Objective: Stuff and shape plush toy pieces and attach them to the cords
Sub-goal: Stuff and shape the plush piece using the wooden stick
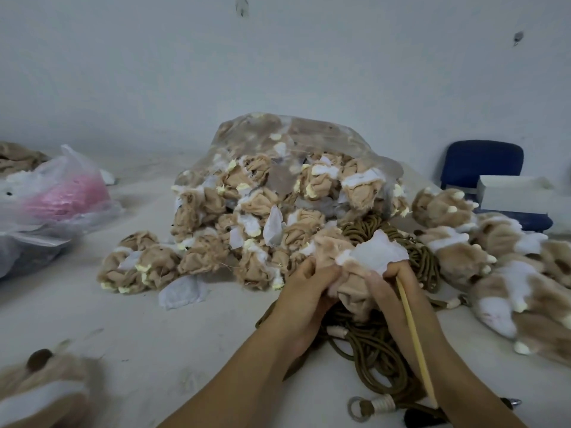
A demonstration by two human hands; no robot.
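A tan and white plush piece (367,257), inside out, sits between both hands above a tangle of olive-brown cords (370,347). My left hand (306,291) grips its left side with curled fingers. My right hand (398,282) grips its right side and also holds a thin yellow stick (417,341) that runs down along my forearm. Behind the hands, a clear plastic bag (293,134) spills many unturned tan pieces (216,236) onto the table. A pile of finished plush paws (494,257) with white claws lies at the right.
A clear bag holding something pink (61,196) stands at the far left. A blurred plush paw (40,387) lies at the bottom left. A metal ring with a white-wrapped cord end (358,409) lies near the front edge. A blue chair (482,162) and white box (519,196) stand at the right.
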